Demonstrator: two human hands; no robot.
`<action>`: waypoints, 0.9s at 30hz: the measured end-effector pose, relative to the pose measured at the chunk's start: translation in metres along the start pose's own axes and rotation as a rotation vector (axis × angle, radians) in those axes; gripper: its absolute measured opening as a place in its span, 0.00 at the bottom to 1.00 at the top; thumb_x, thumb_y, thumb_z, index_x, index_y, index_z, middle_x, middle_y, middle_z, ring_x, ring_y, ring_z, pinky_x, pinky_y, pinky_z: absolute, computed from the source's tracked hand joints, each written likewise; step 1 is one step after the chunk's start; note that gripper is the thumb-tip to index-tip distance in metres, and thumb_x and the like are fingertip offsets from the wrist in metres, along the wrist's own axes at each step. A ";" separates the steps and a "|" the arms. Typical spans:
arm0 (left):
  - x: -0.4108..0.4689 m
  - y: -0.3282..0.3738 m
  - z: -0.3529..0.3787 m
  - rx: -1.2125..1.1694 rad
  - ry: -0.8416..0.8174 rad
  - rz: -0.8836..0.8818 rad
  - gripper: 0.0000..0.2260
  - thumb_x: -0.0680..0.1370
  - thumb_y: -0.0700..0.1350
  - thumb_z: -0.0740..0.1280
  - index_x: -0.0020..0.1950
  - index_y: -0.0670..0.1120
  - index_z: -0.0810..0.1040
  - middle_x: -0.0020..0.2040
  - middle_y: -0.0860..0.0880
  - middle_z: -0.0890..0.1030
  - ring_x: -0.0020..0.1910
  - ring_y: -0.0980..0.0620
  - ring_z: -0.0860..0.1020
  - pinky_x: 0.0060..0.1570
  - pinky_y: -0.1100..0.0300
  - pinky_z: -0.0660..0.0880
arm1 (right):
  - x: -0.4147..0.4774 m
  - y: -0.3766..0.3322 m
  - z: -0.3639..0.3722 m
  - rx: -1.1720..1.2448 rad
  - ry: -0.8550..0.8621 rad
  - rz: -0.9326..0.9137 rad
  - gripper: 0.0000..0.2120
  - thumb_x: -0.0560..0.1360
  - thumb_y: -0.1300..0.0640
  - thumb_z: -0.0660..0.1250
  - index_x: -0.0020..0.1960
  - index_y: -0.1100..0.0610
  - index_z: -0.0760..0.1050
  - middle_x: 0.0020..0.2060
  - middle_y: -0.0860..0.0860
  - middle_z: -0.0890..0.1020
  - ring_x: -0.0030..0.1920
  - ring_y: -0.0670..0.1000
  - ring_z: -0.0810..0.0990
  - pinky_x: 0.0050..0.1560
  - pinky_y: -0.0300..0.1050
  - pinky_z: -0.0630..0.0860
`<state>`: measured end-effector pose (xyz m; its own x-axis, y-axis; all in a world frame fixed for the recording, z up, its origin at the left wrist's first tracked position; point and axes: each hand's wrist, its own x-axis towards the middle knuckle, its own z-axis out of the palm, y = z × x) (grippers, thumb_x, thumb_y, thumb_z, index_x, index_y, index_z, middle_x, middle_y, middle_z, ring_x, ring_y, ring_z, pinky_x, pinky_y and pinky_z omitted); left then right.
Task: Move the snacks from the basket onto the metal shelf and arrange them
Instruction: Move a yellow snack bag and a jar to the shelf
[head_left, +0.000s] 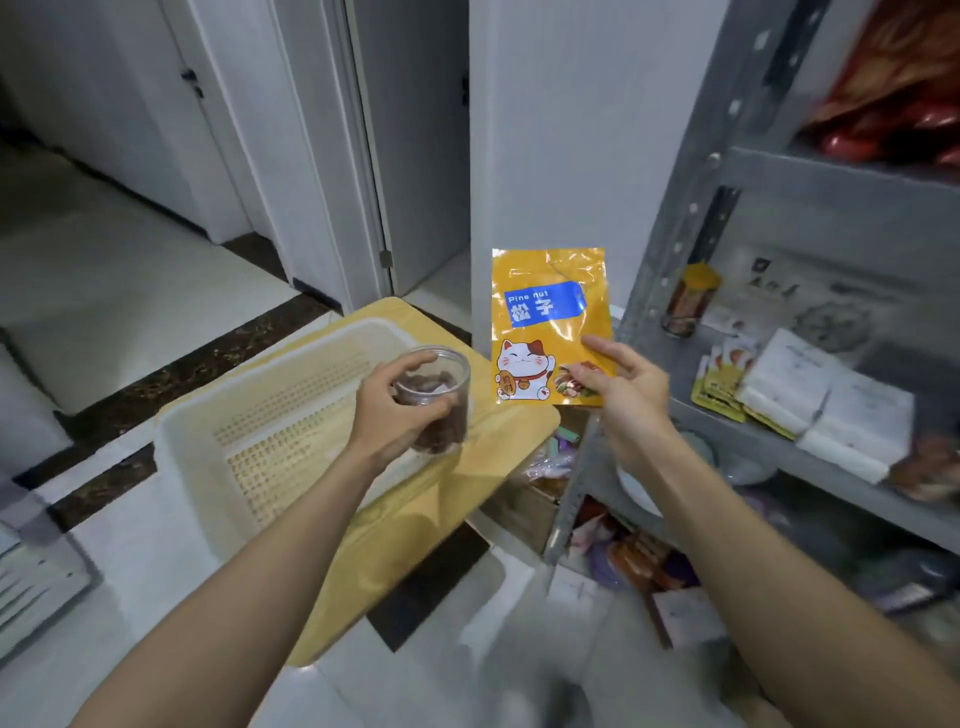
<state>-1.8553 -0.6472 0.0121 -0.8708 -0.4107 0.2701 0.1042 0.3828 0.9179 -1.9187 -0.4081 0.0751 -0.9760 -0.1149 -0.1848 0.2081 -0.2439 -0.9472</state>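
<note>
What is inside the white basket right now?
In the white basket only the bare perforated floor shows, no snacks. The left hand and the clear jar it grips cover its right side, so that part cannot be checked.

The metal shelf (675, 223) is dull grey, its upright dotted with a row of holes. Just left of it, the pine nut packet (550, 322) is orange-yellow, with a blue label in white lettering and a white cat with orange and black patches and a red collar. Further left of the shelf, the clear jar (436, 400) shows dark brown contents. The basket (187, 467) is creamy white with a fine grid of perforations, and the table (509, 436) is pale yellow wood. On the shelf lie white packets (841, 410) and yellow-edged sachets (719, 387). Its upper tier holds a red and orange bag (904, 88).
</note>
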 end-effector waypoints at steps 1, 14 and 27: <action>-0.006 0.009 0.008 0.001 -0.025 0.012 0.25 0.59 0.56 0.77 0.56 0.55 0.81 0.57 0.56 0.80 0.55 0.62 0.77 0.55 0.64 0.75 | -0.011 -0.006 -0.012 0.014 0.019 -0.015 0.18 0.73 0.71 0.70 0.60 0.56 0.79 0.54 0.56 0.83 0.42 0.51 0.87 0.37 0.41 0.82; -0.104 0.146 0.173 -0.063 -0.346 0.252 0.25 0.61 0.57 0.77 0.58 0.57 0.81 0.57 0.51 0.82 0.55 0.54 0.79 0.58 0.50 0.77 | -0.135 -0.078 -0.225 0.025 0.252 -0.205 0.16 0.72 0.69 0.72 0.54 0.52 0.80 0.54 0.53 0.84 0.46 0.49 0.86 0.46 0.45 0.83; -0.248 0.312 0.375 -0.153 -0.521 0.472 0.21 0.63 0.60 0.74 0.55 0.61 0.80 0.56 0.54 0.80 0.55 0.57 0.78 0.56 0.57 0.76 | -0.280 -0.168 -0.487 -0.015 0.462 -0.302 0.16 0.71 0.66 0.73 0.57 0.53 0.81 0.54 0.54 0.84 0.44 0.51 0.87 0.44 0.46 0.82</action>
<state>-1.7871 -0.1159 0.1232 -0.8281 0.2328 0.5099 0.5594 0.2859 0.7780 -1.7111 0.1344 0.1580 -0.9192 0.3938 0.0032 -0.0833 -0.1865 -0.9789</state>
